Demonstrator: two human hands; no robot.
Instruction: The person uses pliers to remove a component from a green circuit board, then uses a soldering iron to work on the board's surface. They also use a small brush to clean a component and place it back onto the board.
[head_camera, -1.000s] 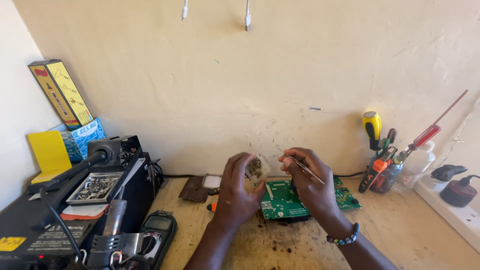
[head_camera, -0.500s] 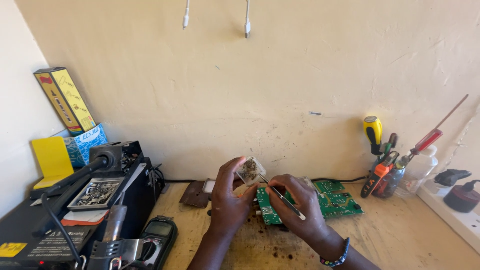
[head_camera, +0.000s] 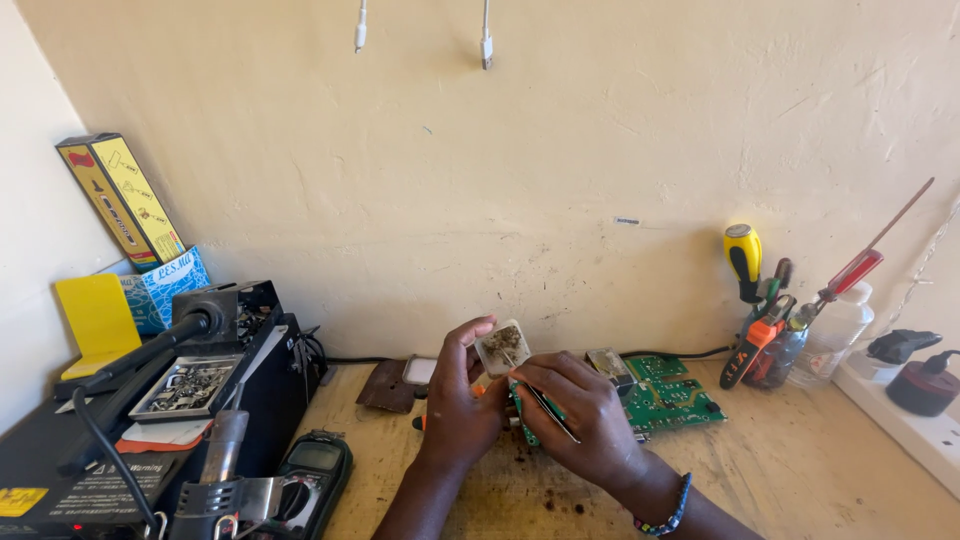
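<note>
A small white tub (head_camera: 502, 347) of brownish paste is being held up above the bench, pinched in the left hand (head_camera: 462, 405) — tilted toward the camera. Tweezers (head_camera: 545, 405) are being gripped in the right hand (head_camera: 580, 415), their tip being dipped into the paste. The tub is best being kept steady and the dip shallow, so only a little is being picked up. A green board (head_camera: 672, 392) is lying just behind — a meter (head_camera: 312, 470) well left.
</note>
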